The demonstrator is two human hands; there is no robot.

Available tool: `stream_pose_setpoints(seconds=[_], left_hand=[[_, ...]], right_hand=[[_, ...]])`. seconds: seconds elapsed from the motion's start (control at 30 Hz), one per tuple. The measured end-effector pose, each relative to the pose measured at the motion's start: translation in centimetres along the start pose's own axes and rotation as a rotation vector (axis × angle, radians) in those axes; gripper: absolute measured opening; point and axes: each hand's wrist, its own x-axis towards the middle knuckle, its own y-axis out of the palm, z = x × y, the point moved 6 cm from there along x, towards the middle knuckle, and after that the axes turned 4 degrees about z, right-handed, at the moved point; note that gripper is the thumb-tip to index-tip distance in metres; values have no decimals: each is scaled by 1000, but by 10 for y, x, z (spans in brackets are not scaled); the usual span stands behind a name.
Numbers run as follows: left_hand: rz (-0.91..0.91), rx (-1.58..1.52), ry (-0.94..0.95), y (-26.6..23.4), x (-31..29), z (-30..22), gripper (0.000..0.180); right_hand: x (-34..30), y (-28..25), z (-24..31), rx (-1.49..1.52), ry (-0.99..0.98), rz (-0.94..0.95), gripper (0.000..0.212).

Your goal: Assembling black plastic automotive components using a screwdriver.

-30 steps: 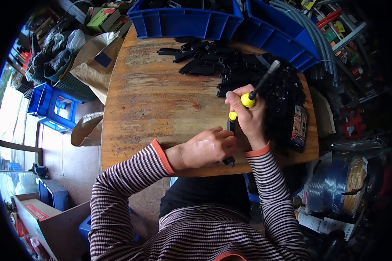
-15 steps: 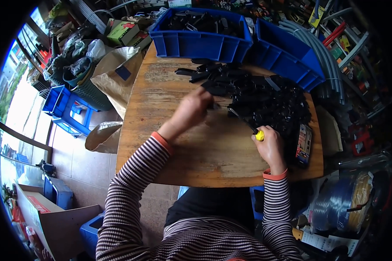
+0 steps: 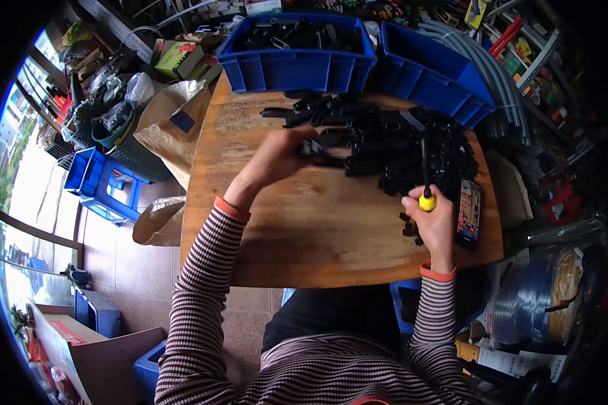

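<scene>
My right hand (image 3: 436,219) is closed around a screwdriver (image 3: 426,200) with a yellow handle, its dark shaft pointing away from me over the pile. My left hand (image 3: 275,160) is closed on a black plastic part (image 3: 311,148), blurred by motion, at the pile's left edge. A broad pile of black plastic parts (image 3: 371,138) covers the far right of the wooden table (image 3: 304,233). Beside my right hand, a few small dark pieces (image 3: 408,228) lie on the wood.
Behind the pile stand a blue bin (image 3: 284,74) filled with black parts and a tilted blue bin (image 3: 446,88). A phone (image 3: 468,212) with a lit screen lies at the table's right edge. Brown paper bags (image 3: 175,131) stand left of the table.
My left hand has moved a little left, with the black part in it. My right hand has shifted right, and the screwdriver has swung from leaning left to pointing straight away from me.
</scene>
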Motion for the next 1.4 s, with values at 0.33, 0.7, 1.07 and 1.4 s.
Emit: stream_pose_setpoints(seconds=[0.33,0.7,1.07,1.4], left_hand=[[254,-4,573,104,-22,-59,27],[310,317,600,73,-69,-68,30],[301,366,589,122,-84,-85,32],[278,372,604,122,-91,-87,31]], right_hand=[[-11,11,20,-49,-202,-33,14],[-12,-2,11,-33,-134,52,14],[-7,48,34,-261,-454,141,16],[-11,60,48,-636,-608,288,15]])
